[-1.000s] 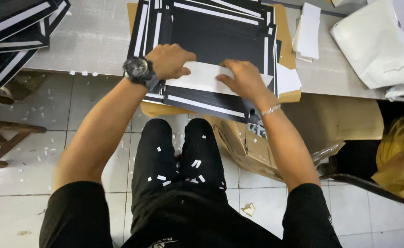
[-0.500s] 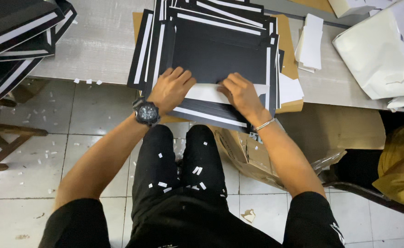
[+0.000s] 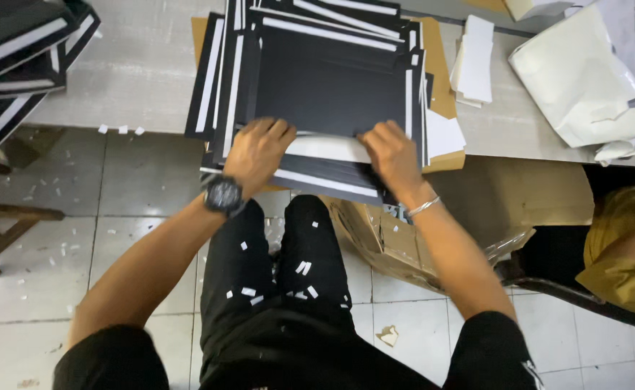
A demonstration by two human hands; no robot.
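Observation:
A stack of black card sheets (image 3: 332,79) with white strips along their edges lies on a brown board (image 3: 444,94) at the table's near edge. My left hand (image 3: 256,152), with a black watch on the wrist, presses on the near edge of the top sheet. My right hand (image 3: 393,155), with a thin bracelet, presses the same edge further right. A white strip (image 3: 328,148) on the sheet shows between the two hands. My fingers lie flat on the card.
More black sheets (image 3: 21,65) are piled at the far left of the grey table (image 3: 137,72). White paper pieces (image 3: 476,61) and a white bag (image 3: 585,79) lie to the right. A cardboard box (image 3: 390,231) sits under the table. A person in yellow (image 3: 624,253) sits at right.
Both hands have shifted slightly toward me along the stack's near edge. The view has moved, so the stack sits lower in the frame.

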